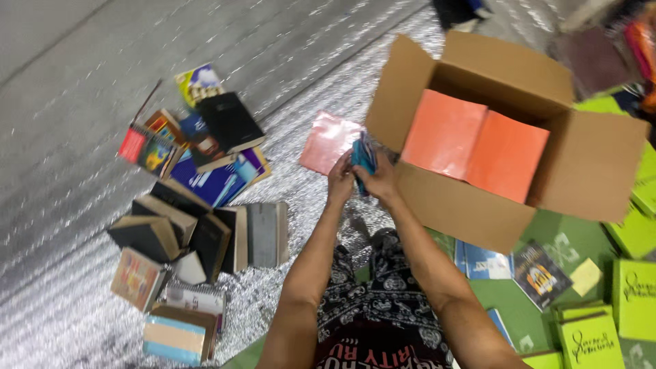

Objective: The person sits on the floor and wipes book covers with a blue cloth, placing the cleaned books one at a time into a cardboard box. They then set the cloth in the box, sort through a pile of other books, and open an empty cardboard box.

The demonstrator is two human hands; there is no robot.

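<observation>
From the head view, the left hand (340,179) and the right hand (380,180) are both gripping a small blue book (363,157), just beside the open brown cardboard box (471,212); it seems mid-way to packing; two flat orange books (478,143) are lying inside, leaving room near the far wall; the near box flap (400,92) is standing close, so lifting over it looks needed.

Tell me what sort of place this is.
Probably a storeroom or packing floor for books: loose books lie on silver foil matting, an open cardboard box holds orange ones, and stacks of green books sit alongside.
</observation>
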